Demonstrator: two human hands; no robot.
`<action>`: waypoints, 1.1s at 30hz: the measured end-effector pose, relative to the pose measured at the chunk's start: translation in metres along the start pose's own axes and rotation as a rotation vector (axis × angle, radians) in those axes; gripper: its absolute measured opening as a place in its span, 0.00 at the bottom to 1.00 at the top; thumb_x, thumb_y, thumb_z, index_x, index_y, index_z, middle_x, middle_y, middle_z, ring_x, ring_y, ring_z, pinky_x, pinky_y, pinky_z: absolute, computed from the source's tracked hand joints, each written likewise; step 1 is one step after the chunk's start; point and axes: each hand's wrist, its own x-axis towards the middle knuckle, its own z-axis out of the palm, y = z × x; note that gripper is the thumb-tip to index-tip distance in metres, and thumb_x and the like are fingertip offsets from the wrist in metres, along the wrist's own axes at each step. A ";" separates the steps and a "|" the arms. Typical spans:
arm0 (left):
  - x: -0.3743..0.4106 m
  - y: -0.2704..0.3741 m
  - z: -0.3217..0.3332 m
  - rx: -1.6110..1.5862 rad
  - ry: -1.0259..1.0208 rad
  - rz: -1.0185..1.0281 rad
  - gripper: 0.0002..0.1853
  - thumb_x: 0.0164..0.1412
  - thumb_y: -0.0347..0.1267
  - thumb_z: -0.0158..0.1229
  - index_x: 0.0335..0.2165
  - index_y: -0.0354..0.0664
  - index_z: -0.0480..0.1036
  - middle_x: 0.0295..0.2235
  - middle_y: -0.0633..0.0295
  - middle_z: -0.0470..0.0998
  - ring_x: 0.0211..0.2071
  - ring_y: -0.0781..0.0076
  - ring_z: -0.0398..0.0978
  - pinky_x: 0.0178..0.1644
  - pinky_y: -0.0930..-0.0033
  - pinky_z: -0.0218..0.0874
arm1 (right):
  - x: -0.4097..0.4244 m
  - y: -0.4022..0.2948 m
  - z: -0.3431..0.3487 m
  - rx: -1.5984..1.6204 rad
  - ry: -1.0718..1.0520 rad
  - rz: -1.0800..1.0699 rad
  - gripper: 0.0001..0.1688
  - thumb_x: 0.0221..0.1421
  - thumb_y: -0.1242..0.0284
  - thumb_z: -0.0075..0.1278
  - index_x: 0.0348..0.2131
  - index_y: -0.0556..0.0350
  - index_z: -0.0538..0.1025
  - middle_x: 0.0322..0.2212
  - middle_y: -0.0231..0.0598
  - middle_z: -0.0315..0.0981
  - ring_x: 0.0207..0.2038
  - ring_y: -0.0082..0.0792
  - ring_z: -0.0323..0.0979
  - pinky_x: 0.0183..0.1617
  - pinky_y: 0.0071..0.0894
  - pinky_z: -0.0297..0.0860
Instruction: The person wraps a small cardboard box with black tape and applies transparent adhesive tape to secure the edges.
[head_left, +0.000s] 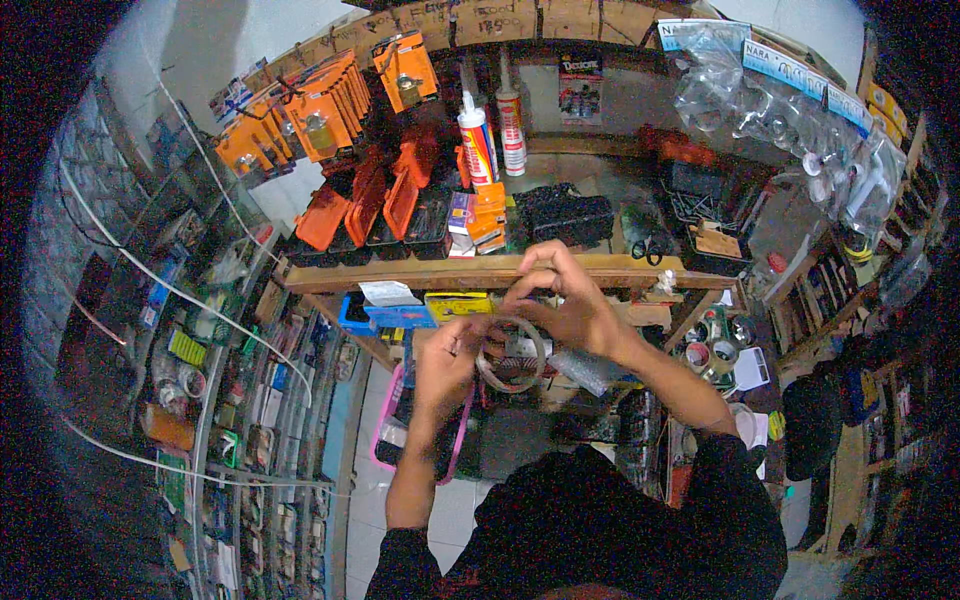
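Note:
A ring-shaped roll (541, 364), pale and thin-walled, hangs in front of me above the shelf's lower level. It may be a roll of tape, but blur hides the detail. On its left side my left hand (448, 360) grips the rim, with the fingers bunched at the upper edge. My right hand (576, 311) is raised just above and to the right of the ring, its fingers bent. Its fingertips come close to the ring's top, and I cannot tell whether they pinch anything.
A wooden shelf edge (480, 274) runs behind my hands. Orange-lidded boxes (360, 214), silicone sealant tubes (477, 142) and carded padlocks (319, 127) sit or hang there. A pink-rimmed basket (380, 427) is lower left. Tape rolls (724, 351) lie right; a glass display case (262, 420) stands left.

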 end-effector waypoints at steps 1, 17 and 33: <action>0.002 -0.008 0.005 -0.036 -0.027 -0.037 0.16 0.69 0.36 0.47 0.43 0.35 0.73 0.33 0.58 0.79 0.32 0.73 0.77 0.38 0.72 0.67 | -0.008 0.014 0.001 0.215 0.041 0.063 0.25 0.53 0.87 0.54 0.44 0.53 0.59 0.34 0.38 0.76 0.42 0.28 0.75 0.47 0.28 0.69; -0.094 -0.210 0.130 -0.016 -0.358 -0.052 0.35 0.54 0.46 0.66 0.51 0.37 0.61 0.40 0.54 0.73 0.43 0.63 0.73 0.48 0.60 0.65 | -0.168 0.110 0.036 -0.287 0.062 0.664 0.17 0.57 0.80 0.53 0.40 0.55 0.60 0.29 0.41 0.69 0.33 0.35 0.73 0.39 0.35 0.70; -0.180 -0.246 0.181 -0.490 -0.758 -0.366 0.23 0.57 0.40 0.60 0.46 0.39 0.64 0.39 0.59 0.71 0.41 0.70 0.69 0.47 0.66 0.62 | -0.339 0.158 0.069 0.472 0.474 0.686 0.17 0.56 0.84 0.52 0.38 0.53 0.60 0.27 0.31 0.67 0.35 0.25 0.70 0.43 0.29 0.68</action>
